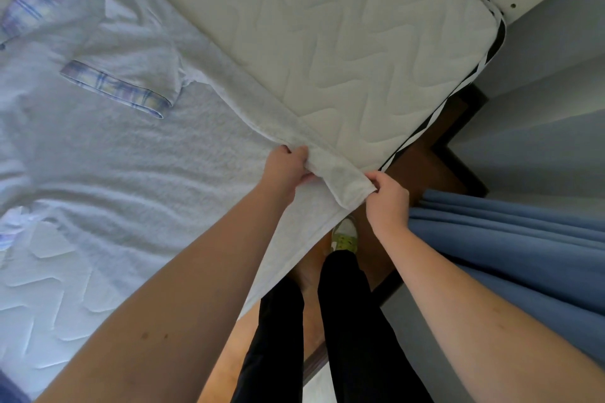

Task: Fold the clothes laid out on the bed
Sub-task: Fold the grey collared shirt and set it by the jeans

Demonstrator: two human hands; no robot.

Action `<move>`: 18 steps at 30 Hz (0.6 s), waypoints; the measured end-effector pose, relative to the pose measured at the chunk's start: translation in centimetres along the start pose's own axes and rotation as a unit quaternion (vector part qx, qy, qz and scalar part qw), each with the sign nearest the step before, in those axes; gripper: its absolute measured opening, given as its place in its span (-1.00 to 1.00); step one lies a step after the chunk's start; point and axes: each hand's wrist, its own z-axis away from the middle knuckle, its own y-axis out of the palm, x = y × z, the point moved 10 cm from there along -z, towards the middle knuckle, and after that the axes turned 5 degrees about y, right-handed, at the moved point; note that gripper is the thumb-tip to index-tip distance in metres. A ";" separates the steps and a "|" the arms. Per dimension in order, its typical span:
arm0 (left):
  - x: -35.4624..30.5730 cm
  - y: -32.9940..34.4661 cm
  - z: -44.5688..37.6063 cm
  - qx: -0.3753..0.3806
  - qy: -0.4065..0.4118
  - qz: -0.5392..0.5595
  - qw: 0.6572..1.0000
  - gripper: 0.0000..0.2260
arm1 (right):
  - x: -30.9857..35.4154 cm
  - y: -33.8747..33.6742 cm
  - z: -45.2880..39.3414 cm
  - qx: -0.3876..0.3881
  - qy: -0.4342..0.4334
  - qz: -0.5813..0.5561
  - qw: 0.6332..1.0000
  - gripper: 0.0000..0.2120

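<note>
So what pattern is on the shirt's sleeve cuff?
Blue-and-yellow plaid on the sleeve cuff, head view.

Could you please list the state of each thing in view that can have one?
Grey shirt: spread flat on the mattress, right edge turned over, hem corner lifted off the bed.
Plaid-cuffed sleeve: folded in across the shirt's body.
Left hand: grip pinching the folded hem edge.
Right hand: grip pinching the hem corner.
Mattress: bare, no sheet.
Blue curtain: hanging in folds beside the bed.
</note>
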 end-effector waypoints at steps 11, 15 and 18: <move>1.7 -3.7 -0.2 0.045 -0.030 -0.037 0.998 -0.59 | -0.4 1.5 0.5 0.041 -0.093 0.034 0.994 -0.80; 0.7 -3.3 -0.1 0.083 -0.018 -0.009 0.996 -0.52 | 0.8 2.1 1.7 0.043 -0.177 0.072 0.981 -0.67; 1.8 -3.2 0.5 0.077 -0.029 -0.038 0.996 -0.51 | 0.4 2.1 1.8 0.029 -0.180 0.085 0.980 -0.57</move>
